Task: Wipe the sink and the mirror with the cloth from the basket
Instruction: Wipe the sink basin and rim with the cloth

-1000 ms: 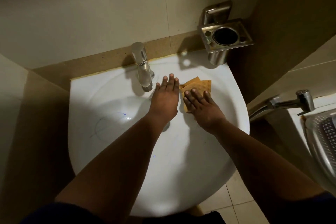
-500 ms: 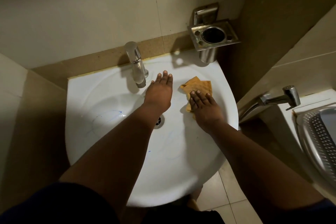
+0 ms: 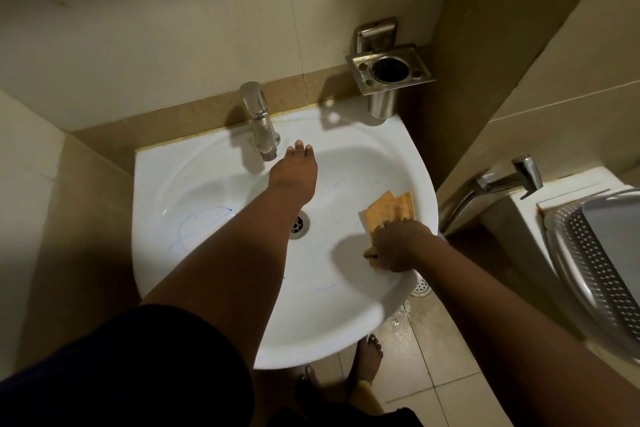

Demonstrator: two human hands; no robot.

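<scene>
The white sink (image 3: 214, 184) fills the middle of the view, with faint blue marks on its left and lower inner wall. An orange cloth (image 3: 389, 210) lies against the right inner wall of the sink. My right hand (image 3: 398, 244) grips its lower end with curled fingers. My left hand (image 3: 294, 177) stretches over the bowl, fingers straight, just right of the chrome tap (image 3: 258, 121) and holding nothing. The drain (image 3: 299, 224) shows beside my left forearm. No mirror is in view.
A steel tumbler holder (image 3: 389, 69) is fixed to the wall above the sink's back right corner. A chrome spray handle (image 3: 505, 180) and a perforated steel basket (image 3: 595, 260) sit at the right. A floor drain (image 3: 420, 286) and my bare feet (image 3: 367, 360) show below.
My right hand has dragged the cloth from the back of the bowl down to the right rim and now grips it. My left hand stayed near the tap. The camera pulled back.
</scene>
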